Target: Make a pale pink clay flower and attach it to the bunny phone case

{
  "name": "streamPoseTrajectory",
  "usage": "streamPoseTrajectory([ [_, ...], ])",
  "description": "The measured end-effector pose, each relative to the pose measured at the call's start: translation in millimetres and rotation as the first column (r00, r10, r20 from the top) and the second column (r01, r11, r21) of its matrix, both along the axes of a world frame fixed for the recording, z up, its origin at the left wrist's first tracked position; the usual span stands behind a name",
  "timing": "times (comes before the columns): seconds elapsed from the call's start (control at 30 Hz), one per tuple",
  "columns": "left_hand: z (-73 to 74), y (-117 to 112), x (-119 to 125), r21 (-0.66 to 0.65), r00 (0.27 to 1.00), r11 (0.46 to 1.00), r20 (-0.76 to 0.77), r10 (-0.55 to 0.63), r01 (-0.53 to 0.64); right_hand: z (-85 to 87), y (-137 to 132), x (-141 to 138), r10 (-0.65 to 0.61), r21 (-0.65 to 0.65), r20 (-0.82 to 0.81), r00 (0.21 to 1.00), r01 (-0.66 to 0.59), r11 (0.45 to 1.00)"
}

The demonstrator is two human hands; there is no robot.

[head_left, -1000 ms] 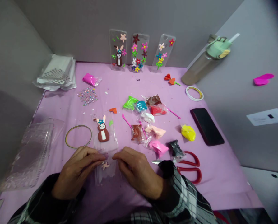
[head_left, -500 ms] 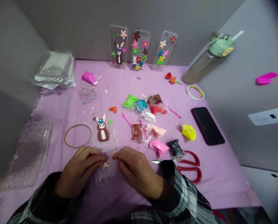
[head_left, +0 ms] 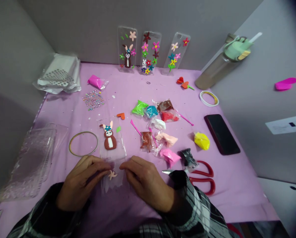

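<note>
My left hand [head_left: 84, 181] and my right hand [head_left: 145, 183] sit side by side, fingertips nearly meeting over the lower end of a clear phone case [head_left: 119, 140]. Between the fingertips lies a small peach clay flower [head_left: 111, 175] on the clear plastic. A brown clay rabbit [head_left: 109, 139] with a teal bow is stuck to the upper part of that case. Both hands curl inward, and my fingers hide part of the case's lower end. Whether they grip the flower or the case is hard to see.
Open clay packets [head_left: 150, 114] and pink modelling tools lie ahead of my hands. Red-handled scissors [head_left: 201, 177] and a black phone [head_left: 222, 134] are to the right. Finished decorated cases [head_left: 146, 51] stand at the back. Clear plastic packaging [head_left: 30, 162] lies to the left.
My hands stay almost in place around the peach flower. The whole scene shifts only slightly in view, with the back cases and bottle drifting a little right.
</note>
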State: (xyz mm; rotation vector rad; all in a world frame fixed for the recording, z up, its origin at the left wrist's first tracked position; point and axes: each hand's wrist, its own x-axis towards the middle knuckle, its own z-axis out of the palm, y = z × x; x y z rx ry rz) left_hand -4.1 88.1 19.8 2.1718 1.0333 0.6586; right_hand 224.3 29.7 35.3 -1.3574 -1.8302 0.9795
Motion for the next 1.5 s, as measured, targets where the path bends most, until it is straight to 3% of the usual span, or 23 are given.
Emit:
streamPoseTrajectory([
  [0.13,-0.6,-1,2,0.036,0.999,0.999,-0.012,-0.036,0.036,0.6,0,0,-0.003,-0.007,0.006,1.0,0.003,1.0],
  [0.23,-1.5,-2,1,0.008,1.0,1.0,-0.009,0.003,-0.003,1.5,-1,0,-0.017,-0.02,-0.019,1.0,0.017,1.0],
  [0.37,0.5,-2,-10,-0.041,0.997,0.997,-0.02,0.07,-0.07,2.7,0,0,-0.108,-0.052,-0.127,0.986,0.102,0.993],
  [0.47,5.0,-5,-14,-0.054,0.997,0.996,-0.024,0.074,-0.075,3.8,0,-1,-0.163,-0.157,-0.236,0.958,0.128,0.979],
  [0.63,14.1,-20,12,-0.086,0.997,0.996,0.073,0.01,-0.003,2.2,-1,-9,-0.239,-0.324,-0.452,0.859,0.092,0.942],
  [0.77,22.6,-26,33,-0.098,0.986,0.994,0.167,-0.022,0.039,-1.2,-5,-18,-0.288,-0.368,-0.501,0.816,0.1,0.924],
  [0.97,31.2,-15,30,-0.148,0.965,0.975,0.229,-0.129,0.165,9.1,-10,-16,-0.286,-0.404,-0.607,0.742,0.022,0.914],
  [1.03,35.9,-5,25,-0.134,0.963,0.976,0.23,-0.139,0.172,21.2,-5,-3,-0.262,-0.302,-0.509,0.82,0.115,0.947],
  [1.07,38.8,0,23,-0.124,0.968,0.982,0.225,-0.112,0.143,28.1,-2,7,-0.28,-0.218,-0.386,0.879,0.208,0.954],
  [1.1,41.6,6,21,-0.116,0.972,0.988,0.224,-0.07,0.098,35.1,3,17,-0.331,-0.109,-0.189,0.924,0.316,0.943],
  [1.13,44.0,12,19,-0.114,0.973,0.993,0.232,0.005,0.022,41.3,9,27,-0.39,0.015,0.073,0.918,0.39,0.921],
  [1.17,45.6,18,17,-0.117,0.963,0.992,0.254,0.084,-0.055,46.3,15,36,-0.402,0.085,0.373,0.836,0.4,0.912],
  [1.2,45.9,23,15,-0.132,0.946,0.984,0.284,0.156,-0.122,49.8,21,43,-0.36,0.098,0.617,0.7,0.385,0.917],
  [1.23,45.0,27,14,-0.162,0.921,0.97,0.317,0.227,-0.183,51.6,27,49,-0.326,0.091,0.699,0.636,0.373,0.923],
  [1.4,28.9,39,3,-0.394,0.81,0.868,0.375,0.452,-0.302,46.1,47,50,-0.195,0.03,0.853,0.483,0.327,0.944],
  [1.5,21.7,41,-4,-0.434,0.782,0.835,0.363,0.507,-0.339,40.9,55,41,-0.137,0.003,0.899,0.415,0.308,0.951],
])
